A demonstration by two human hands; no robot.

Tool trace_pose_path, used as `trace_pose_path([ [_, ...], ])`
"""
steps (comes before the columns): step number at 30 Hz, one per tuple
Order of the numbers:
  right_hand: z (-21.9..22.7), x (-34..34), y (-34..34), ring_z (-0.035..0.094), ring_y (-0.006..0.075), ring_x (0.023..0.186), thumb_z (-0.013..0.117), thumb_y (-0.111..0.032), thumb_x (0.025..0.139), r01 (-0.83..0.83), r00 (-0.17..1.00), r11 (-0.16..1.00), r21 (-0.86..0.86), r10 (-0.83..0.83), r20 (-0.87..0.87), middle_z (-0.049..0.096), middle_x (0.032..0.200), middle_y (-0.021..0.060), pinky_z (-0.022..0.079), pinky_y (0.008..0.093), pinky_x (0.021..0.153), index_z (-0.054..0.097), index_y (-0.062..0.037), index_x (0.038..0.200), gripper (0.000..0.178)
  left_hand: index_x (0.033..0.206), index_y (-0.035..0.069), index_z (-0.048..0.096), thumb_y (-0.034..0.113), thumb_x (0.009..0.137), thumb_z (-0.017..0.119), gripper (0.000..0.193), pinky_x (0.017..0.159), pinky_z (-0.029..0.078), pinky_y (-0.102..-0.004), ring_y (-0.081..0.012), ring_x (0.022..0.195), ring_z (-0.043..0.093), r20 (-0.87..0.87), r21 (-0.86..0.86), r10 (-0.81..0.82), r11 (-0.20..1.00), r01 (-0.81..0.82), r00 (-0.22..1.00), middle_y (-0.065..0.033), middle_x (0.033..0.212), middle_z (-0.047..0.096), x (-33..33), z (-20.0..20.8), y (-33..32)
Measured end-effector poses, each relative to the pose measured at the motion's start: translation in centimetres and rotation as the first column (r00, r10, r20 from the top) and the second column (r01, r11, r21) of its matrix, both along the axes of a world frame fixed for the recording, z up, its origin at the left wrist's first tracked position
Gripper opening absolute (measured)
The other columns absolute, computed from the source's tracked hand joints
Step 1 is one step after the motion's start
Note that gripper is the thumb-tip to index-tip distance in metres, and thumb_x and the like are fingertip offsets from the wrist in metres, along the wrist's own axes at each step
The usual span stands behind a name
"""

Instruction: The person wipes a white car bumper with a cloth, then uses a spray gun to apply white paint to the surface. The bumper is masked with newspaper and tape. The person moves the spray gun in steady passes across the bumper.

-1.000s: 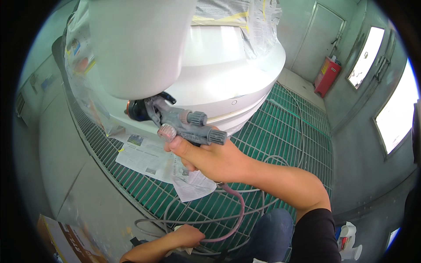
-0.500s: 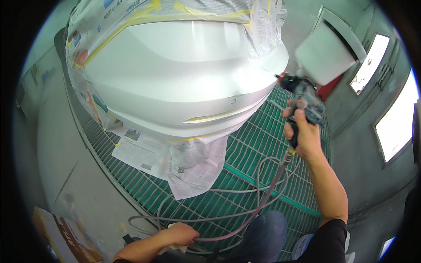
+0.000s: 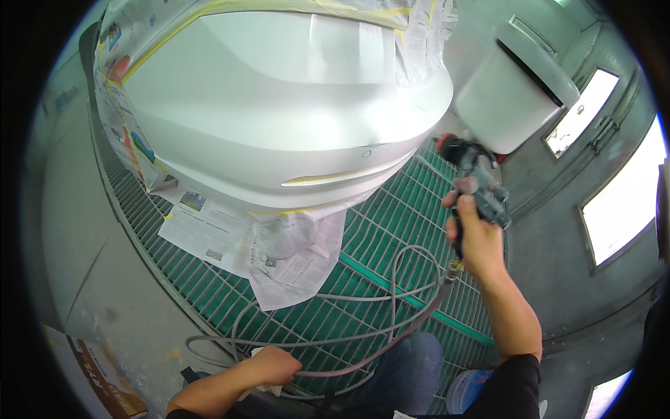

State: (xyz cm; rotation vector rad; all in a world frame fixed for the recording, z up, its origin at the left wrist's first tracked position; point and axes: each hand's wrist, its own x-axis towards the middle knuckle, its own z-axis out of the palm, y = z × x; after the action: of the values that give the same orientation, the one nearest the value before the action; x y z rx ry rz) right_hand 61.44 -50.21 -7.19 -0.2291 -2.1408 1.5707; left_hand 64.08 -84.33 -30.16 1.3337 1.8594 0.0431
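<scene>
My right hand (image 3: 481, 234) is wrapped round the handle of a spray gun (image 3: 478, 174), held up to the right of a car body panel. A large whitish cup (image 3: 506, 98) sits on top of the gun. The glossy silver-white panel (image 3: 279, 126) is edged with yellow tape and masking newspaper (image 3: 202, 227). The gun's nozzle points left, apart from the panel's right end. Low in the view, my left hand (image 3: 276, 366) is closed round the air hose (image 3: 377, 359). A pale cloth or paper (image 3: 269, 391) shows under that hand; whether it is gripped too, I cannot tell.
The hose lies in grey loops over a metal floor grating (image 3: 377, 255) with green beneath. A cardboard box (image 3: 98, 373) is at lower left, a blue-and-white bucket (image 3: 466, 391) beside my right sleeve. Lit windows (image 3: 624, 202) line the grey wall on the right.
The spray gun has come down a little relative to the panel, its cup still tilted. The whole view has shifted slightly, so the panel sits further left and higher. My left hand keeps its grip.
</scene>
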Motion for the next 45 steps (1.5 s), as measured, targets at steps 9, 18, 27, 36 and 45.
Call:
trace_pose_path([
  [9,0.3,-2.7,-13.8,0.047,0.007,0.063,0.059,-0.025,0.101,-0.478,0.873,0.878,-0.009,0.477,0.098,0.051,0.072,-0.0017,0.041,0.0256,0.054,0.055,-0.0044,0.115,0.025,0.096,0.013,0.069,0.032,0.082,0.069,0.024,0.072,0.053,-0.0475,-0.0342,0.087,0.068,-0.013,-0.004,-0.059,0.998,0.059,0.998,-0.0119,0.087,0.07,-0.5,-1.6,-0.5],
  [18,-1.9,-4.7,-13.6,0.049,0.0084,0.066,0.057,-0.04,0.1,-0.625,0.757,0.774,-0.1,0.632,0.163,0.049,0.07,-0.0018,0.043,0.0267,0.058,0.056,-0.0047,0.112,0.037,0.089,0.01,0.07,0.026,0.079,0.066,0.019,0.07,0.054,-0.0477,-0.0344,0.086,0.069,0.013,0.005,-0.037,0.999,0.037,0.999,-0.0137,0.087,0.071,-0.7,-1.5,-0.5],
  [27,-2.9,-0.1,-0.5,0.051,0.0091,0.057,0.059,-0.04,0.099,-0.218,0.976,0.963,-0.155,0.218,-0.021,0.062,0.099,0.007,0.04,0.0229,0.048,0.048,-0.0009,0.131,0.052,0.092,0.011,0.069,0.025,0.078,0.066,0.02,0.07,0.054,-0.0476,-0.0341,0.088,0.069,0.044,-0.041,0.023,0.999,-0.021,0.999,-0.0132,0.087,0.071,-0.9,-1.8,-0.7],
  [36,-2.8,1.1,8.2,0.05,0.0075,0.057,0.055,-0.029,0.103,0.316,0.929,0.947,-0.063,-0.322,-0.181,0.061,0.098,0.0055,0.04,0.0227,0.047,0.052,-0.0054,0.128,0.035,0.098,0.014,0.067,0.033,0.083,0.067,0.024,0.07,0.053,-0.0489,-0.0346,0.085,0.069,0.007,-0.054,0.024,0.998,-0.024,1.0,-0.0127,0.084,0.07,-1.0,-2.3,0.3],
  [45,-3.5,0.3,-1.8,0.05,0.0069,0.058,0.051,-0.024,0.104,0.028,0.999,0.998,0.05,-0.03,0.031,0.061,0.098,0.0051,0.04,0.0219,0.049,0.052,-0.0039,0.119,0.026,0.094,0.013,0.067,0.031,0.082,0.068,0.022,0.07,0.053,-0.0488,-0.0343,0.085,0.069,-0.03,-0.042,0.009,0.999,-0.01,1.0,-0.012,0.084,0.07,-0.8,-3.5,-0.9],
])
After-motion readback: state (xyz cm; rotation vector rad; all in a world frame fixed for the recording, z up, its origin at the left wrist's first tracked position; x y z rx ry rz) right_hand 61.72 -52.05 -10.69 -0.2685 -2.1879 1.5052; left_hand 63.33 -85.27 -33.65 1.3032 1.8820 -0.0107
